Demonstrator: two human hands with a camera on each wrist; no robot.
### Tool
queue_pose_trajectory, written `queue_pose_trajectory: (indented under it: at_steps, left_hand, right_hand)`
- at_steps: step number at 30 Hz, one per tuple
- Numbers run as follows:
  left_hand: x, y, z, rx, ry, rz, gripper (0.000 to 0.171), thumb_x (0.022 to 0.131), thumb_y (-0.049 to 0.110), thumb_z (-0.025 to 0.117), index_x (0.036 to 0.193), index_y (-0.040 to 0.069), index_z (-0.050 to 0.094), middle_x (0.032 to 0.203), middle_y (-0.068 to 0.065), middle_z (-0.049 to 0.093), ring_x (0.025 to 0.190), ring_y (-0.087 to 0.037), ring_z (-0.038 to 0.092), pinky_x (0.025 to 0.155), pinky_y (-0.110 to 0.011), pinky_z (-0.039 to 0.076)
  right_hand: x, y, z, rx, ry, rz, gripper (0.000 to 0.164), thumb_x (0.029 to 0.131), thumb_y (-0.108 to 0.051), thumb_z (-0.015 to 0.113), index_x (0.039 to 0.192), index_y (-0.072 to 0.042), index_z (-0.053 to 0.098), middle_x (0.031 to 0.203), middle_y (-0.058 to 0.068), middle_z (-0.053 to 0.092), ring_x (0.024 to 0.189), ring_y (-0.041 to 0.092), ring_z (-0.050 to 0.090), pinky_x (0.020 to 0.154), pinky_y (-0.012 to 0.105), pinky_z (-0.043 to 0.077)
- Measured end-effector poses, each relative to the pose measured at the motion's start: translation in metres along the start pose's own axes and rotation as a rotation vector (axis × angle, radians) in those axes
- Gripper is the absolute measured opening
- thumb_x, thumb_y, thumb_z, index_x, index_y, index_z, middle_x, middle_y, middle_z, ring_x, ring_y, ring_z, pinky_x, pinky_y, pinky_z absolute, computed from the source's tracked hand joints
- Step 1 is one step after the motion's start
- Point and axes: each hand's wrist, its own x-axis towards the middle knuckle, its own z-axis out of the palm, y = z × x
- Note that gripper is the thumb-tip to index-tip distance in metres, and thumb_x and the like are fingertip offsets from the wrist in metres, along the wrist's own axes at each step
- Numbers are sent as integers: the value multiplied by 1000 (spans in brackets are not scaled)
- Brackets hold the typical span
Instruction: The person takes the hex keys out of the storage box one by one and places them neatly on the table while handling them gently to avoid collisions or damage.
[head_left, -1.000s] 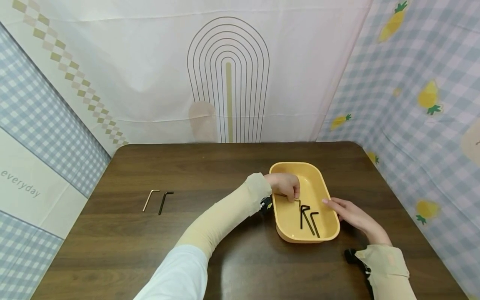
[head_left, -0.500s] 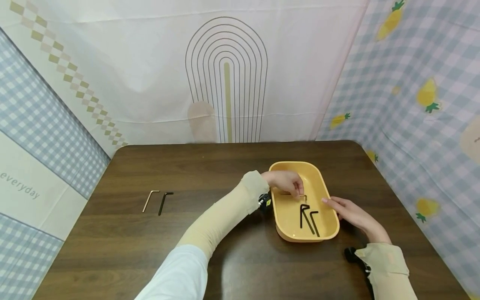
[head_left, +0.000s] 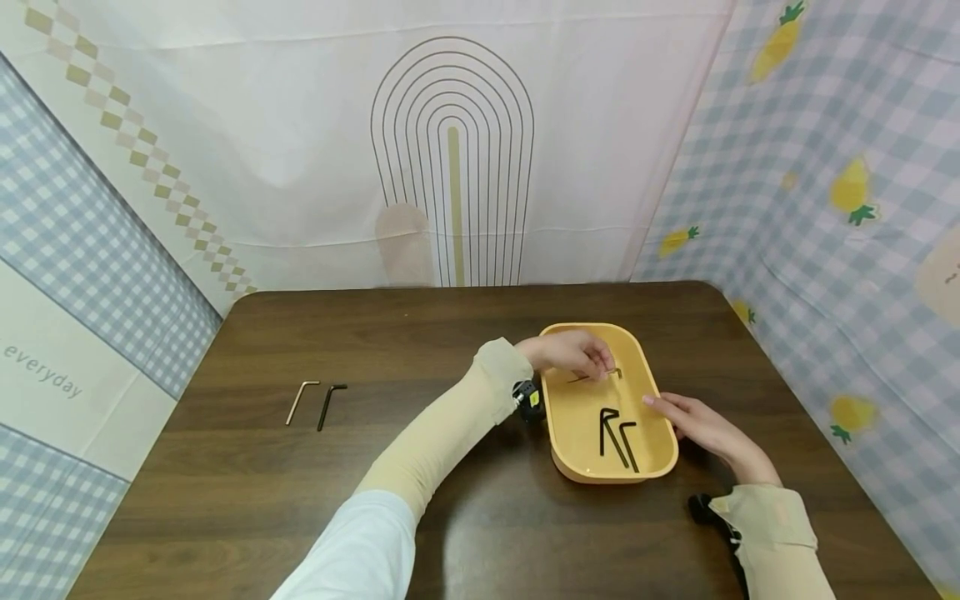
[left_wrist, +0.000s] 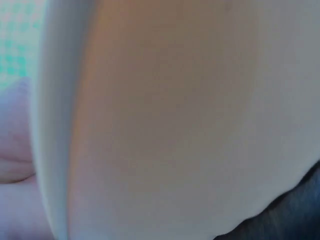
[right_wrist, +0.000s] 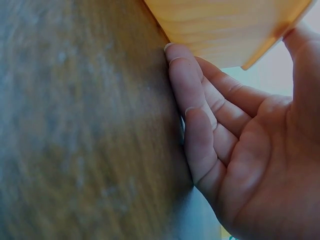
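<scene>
A yellow plastic tray (head_left: 585, 437) stands on the right half of the table. My left hand (head_left: 573, 352) reaches over its left rim and pinches a brass-coloured hex key (head_left: 617, 372), whose short bent end sticks out past the fingertips. Nearer the front of the tray lie several black hex keys (head_left: 627, 446). My right hand (head_left: 697, 423) holds the tray's right side, thumb over the rim and fingers (right_wrist: 190, 90) against the outer wall near the tabletop. In the left wrist view the pale tray wall (left_wrist: 165, 125) fills most of the picture and hides the hex key.
On the left of the brown wooden table (head_left: 435, 325), a brass-coloured hex key (head_left: 297, 403) and a black hex key (head_left: 326, 408) lie side by side. A patterned cloth (head_left: 300, 125) hangs behind the table, and a checked one (head_left: 795, 250) lines the right side.
My left hand has moved toward the far end of the tray with the brass-coloured hex key, away from the black ones. My right hand stays on the tray's side.
</scene>
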Motion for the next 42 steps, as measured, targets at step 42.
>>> queue_pose_trajectory:
  at_steps: [42]
  left_hand:
    - [-86,25,-78,-222,703,105,26,93,-1,70,116,-9,64,98,-12,69,94,-30,68,88,-40,58]
  right_hand:
    - [0,0,-2,-20,5,6,65,105,-53,45,138,3,52,109,10,69,94,20,66,80,34,54]
